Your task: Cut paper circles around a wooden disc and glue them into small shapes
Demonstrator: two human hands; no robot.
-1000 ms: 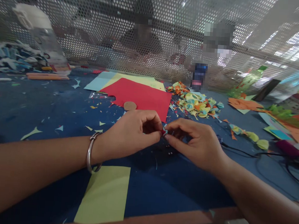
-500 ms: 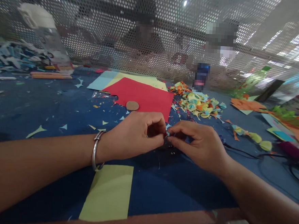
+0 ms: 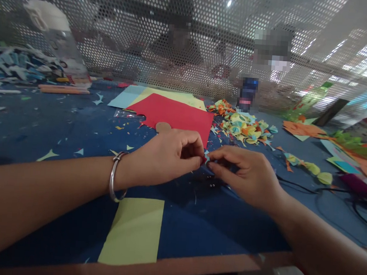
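My left hand (image 3: 166, 157), with a silver bangle at the wrist, is closed in a pinch over the middle of the table. A tiny red paper piece (image 3: 205, 158) shows at its thumb and fingertip. My right hand (image 3: 250, 171) faces it from the right, thumb and forefinger nearly together beside the red piece; whatever lies between them is too small to make out. A dark object with shiny dots (image 3: 211, 182) lies below the fingertips, partly in shadow. Behind my left hand is a red sheet (image 3: 179, 114) with bites cut from its edge, and a round tan disc (image 3: 163, 127).
A yellow paper (image 3: 134, 232) lies near the table's front edge. Several folded paper pieces (image 3: 250, 127) are heaped behind my right hand. A black cable (image 3: 302, 187) runs right. Back left stand a clear bottle (image 3: 65, 54) and paper strips (image 3: 21, 67). A perforated screen (image 3: 124, 37) borders the back.
Both hands have risen slightly in the view, and the left now partly covers the tan disc. The red piece shows more clearly between the fingertips.
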